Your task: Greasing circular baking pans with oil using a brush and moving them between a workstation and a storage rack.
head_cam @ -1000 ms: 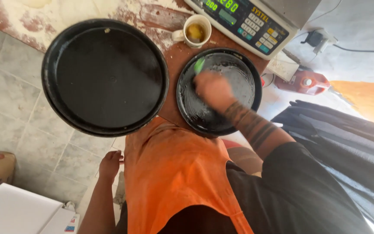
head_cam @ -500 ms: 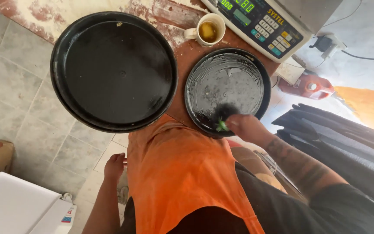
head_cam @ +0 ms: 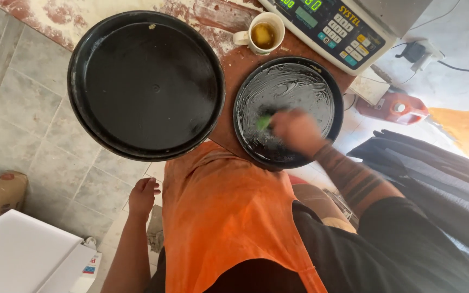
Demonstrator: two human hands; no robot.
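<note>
Right hand (head_cam: pixel 298 130) closed on a green brush (head_cam: pixel 264 121) greases the small round pan (head_cam: pixel 329 81); even strokes reaching the rim suit best, while left hand (head_cam: pixel 143 196) hangs open.

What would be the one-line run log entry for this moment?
right hand: green brush in small round pan | left hand: hanging free | big pan: untouched

You have two round black pans on the table (head_cam: pixel 234 68): one large pan (head_cam: pixel 146 84) and one smaller pan (head_cam: pixel 289 111) streaked with pale grease. There is one white cup (head_cam: pixel 263 33) of yellowish liquid, one weighing scale (head_cam: pixel 332 24) with a keypad, and one small green pad (head_cam: pixel 264 122) at your fingers. Both of your hands show: one left hand (head_cam: pixel 143 196) hanging by the one orange apron (head_cam: pixel 223 217), and one right hand (head_cam: pixel 297 130) in the smaller pan.
</note>
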